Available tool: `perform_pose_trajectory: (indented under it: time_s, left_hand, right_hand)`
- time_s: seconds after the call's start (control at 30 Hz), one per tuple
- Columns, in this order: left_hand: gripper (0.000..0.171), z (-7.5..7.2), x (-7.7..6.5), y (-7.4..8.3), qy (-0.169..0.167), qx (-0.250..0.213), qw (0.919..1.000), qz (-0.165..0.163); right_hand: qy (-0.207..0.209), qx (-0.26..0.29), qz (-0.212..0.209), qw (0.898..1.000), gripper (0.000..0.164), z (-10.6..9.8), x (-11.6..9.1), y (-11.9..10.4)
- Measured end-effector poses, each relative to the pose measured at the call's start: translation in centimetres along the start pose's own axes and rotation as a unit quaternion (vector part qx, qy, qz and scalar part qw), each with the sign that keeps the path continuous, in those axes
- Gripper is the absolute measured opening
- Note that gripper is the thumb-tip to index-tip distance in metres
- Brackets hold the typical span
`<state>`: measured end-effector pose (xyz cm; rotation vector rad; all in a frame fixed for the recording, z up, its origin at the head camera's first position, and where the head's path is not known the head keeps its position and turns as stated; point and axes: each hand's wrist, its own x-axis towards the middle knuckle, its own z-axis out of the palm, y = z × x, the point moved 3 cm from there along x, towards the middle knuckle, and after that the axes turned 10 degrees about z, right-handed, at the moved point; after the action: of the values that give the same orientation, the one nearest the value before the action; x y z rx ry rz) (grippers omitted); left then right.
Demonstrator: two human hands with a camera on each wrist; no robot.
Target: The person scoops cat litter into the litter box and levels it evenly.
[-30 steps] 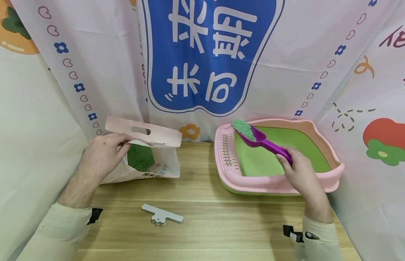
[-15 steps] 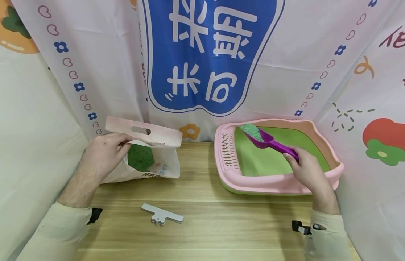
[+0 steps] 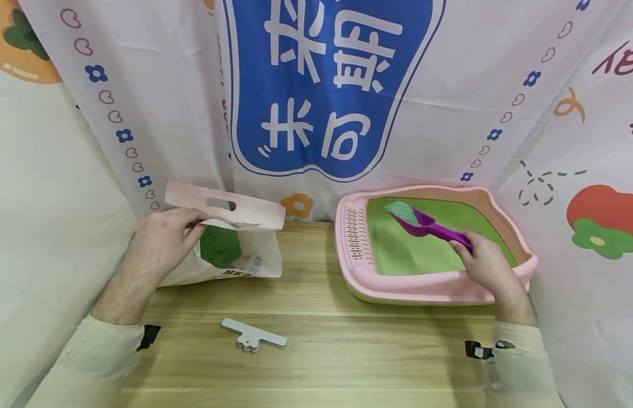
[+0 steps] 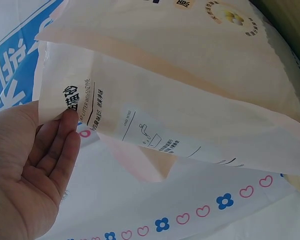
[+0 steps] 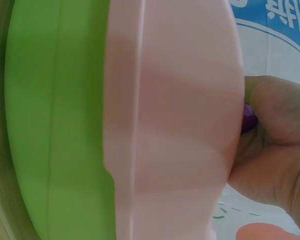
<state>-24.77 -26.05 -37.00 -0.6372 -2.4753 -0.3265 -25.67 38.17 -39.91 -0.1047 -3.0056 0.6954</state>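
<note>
My left hand pinches the upper edge of a paper bag of cat litter, whose mouth gapes to show dark green granules. In the left wrist view the fingers hold the bag's printed side. My right hand grips the handle of a purple scoop, heaped with light green litter. The scoop is over the green floor of a pink-rimmed litter box. In the right wrist view the box's pink rim hides most of the scoop and part of the hand.
A grey clip lies on the wooden table in front of the bag. The box has a slotted grid along its left side. Printed cloth hangs close behind and on both sides.
My right hand has moved right and slightly down, carrying the filled scoop from the box's left rim to over its green floor. My left hand and the bag have stayed put.
</note>
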Motion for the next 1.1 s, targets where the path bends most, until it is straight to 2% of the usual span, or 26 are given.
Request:
perform_pose_trajectory:
  time_s: [0.23,0.73,1.1]
  left_hand:
    - [0.012,0.0,0.0,0.0,0.005,-0.002,1.0,0.002]
    - [0.013,0.0,0.0,0.0,0.002,-0.001,1.0,-0.003]
    - [0.013,0.0,0.0,0.0,0.006,-0.001,1.0,0.001]
  right_hand:
    - [-0.008,-0.018,0.001,1.0,0.043,0.0,0.7,0.9]
    - [-0.023,-0.046,-0.015,0.999,0.029,-0.6,1.3,1.7]
    - [-0.057,-0.056,-0.01,0.997,0.027,-0.9,1.3,1.9]
